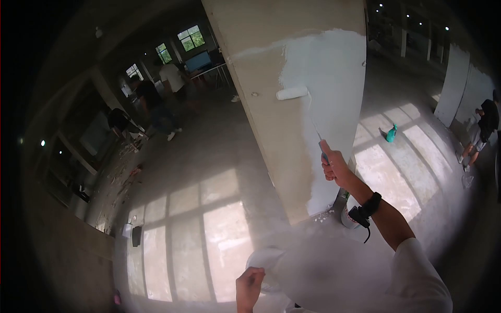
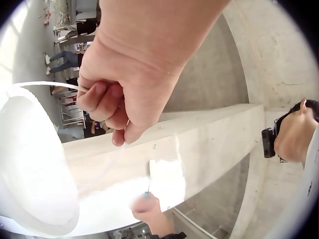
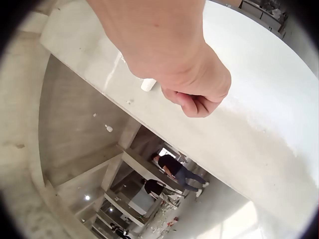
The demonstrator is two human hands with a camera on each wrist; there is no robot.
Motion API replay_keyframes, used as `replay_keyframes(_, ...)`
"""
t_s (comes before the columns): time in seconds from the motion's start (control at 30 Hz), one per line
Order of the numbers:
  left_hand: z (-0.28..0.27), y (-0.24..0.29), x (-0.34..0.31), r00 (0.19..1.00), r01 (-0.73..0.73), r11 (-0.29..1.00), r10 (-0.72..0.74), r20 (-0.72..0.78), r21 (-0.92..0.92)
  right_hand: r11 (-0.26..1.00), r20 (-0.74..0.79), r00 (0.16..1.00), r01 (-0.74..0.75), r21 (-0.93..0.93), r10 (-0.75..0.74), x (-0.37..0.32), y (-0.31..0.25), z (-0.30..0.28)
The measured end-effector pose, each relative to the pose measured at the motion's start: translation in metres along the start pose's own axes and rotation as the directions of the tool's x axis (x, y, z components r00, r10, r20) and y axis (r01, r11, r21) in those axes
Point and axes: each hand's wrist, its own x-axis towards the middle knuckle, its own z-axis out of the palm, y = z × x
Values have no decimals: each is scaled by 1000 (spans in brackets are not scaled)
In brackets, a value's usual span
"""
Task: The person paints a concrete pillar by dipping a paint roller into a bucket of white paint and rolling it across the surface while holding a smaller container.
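Observation:
My right hand (image 1: 336, 168) grips the handle of a paint roller, thumb extended along it. The white roller sleeve (image 1: 292, 93) lies against a beige pillar (image 1: 261, 99), at the left edge of a wet white painted area (image 1: 339, 68). In the right wrist view, the hand hides most of the roller; only the sleeve's end (image 3: 148, 84) shows. Low in front of my body, my left hand (image 1: 250, 287) has its fingers curled round the thin white handle (image 2: 55, 84) of a white bucket (image 2: 32, 164). The bucket hangs beside that hand, its inside bright and washed out.
Another bucket (image 1: 350, 220) stands by the pillar's foot, near white flakes (image 1: 323, 215). A green spray bottle (image 1: 391, 133) stands on the floor to the right. Several people are about, including one at the far right (image 1: 489, 120). Behind left is a monitor (image 1: 198, 61) on a table.

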Motion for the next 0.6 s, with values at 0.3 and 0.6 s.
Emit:
replay_keyframes(0.3,-1,-4,3,990,136,980,-131,-43,144,987,-47,986,-160,12,160,13,91,-20)
replay_keyframes(0.6,-1,-13,0,1000,-14,1000,14,-10,2,958,-102,954,-285,-23,281,37,186,-36)
